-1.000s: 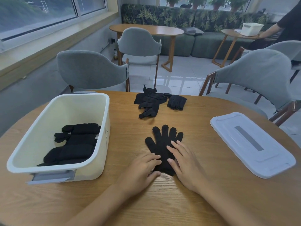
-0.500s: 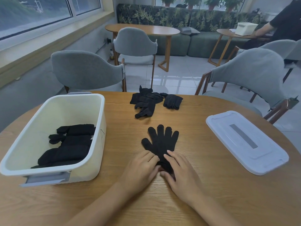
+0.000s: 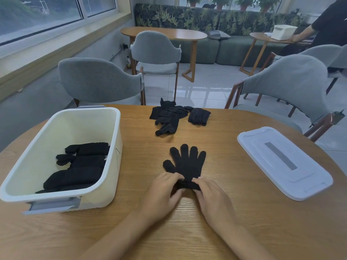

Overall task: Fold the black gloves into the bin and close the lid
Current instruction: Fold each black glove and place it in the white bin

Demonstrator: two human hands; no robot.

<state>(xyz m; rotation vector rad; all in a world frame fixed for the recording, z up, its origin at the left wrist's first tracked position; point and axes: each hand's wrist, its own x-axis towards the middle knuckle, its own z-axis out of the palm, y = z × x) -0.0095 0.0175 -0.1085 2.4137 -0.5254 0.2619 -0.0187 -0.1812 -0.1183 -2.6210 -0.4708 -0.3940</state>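
Note:
A black glove (image 3: 186, 162) lies flat on the wooden table (image 3: 225, 222), fingers pointing away from me. My left hand (image 3: 163, 196) pinches the left side of its cuff and my right hand (image 3: 212, 199) pinches the right side. The cream bin (image 3: 114, 156) stands open at the left with several folded black gloves (image 3: 78, 166) inside. Its white lid (image 3: 281, 160) lies flat on the table at the right. A pile of loose black gloves (image 3: 172, 117) sits near the far edge.
Two grey chairs (image 3: 99, 81) (image 3: 289, 85) stand at the table's far side. Beyond them are another chair, a second wooden table and a green sofa. A person in black sits at a small table at the far right.
Both hands slid back from lying flat on the glove's palm to its cuff, and their fingers have curled to pinch the cuff edge.

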